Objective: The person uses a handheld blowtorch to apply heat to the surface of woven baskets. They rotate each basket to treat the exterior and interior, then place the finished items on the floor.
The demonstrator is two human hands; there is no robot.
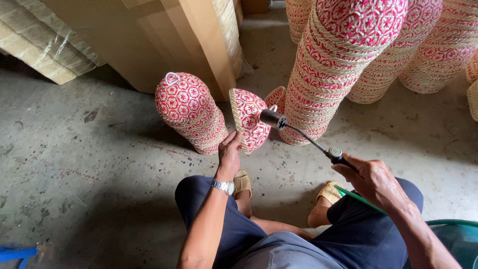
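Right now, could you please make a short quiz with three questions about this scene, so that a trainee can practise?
1. True or false: the left hand holds a woven basket by its rim.
2. What does the right hand hold? A) a paint brush B) a torch with a green hose C) a hammer
3. Fill in: the short stack stands on the concrete ____, beside the tall stack.

Key
1. True.
2. B; its nozzle points at the basket.
3. Floor.
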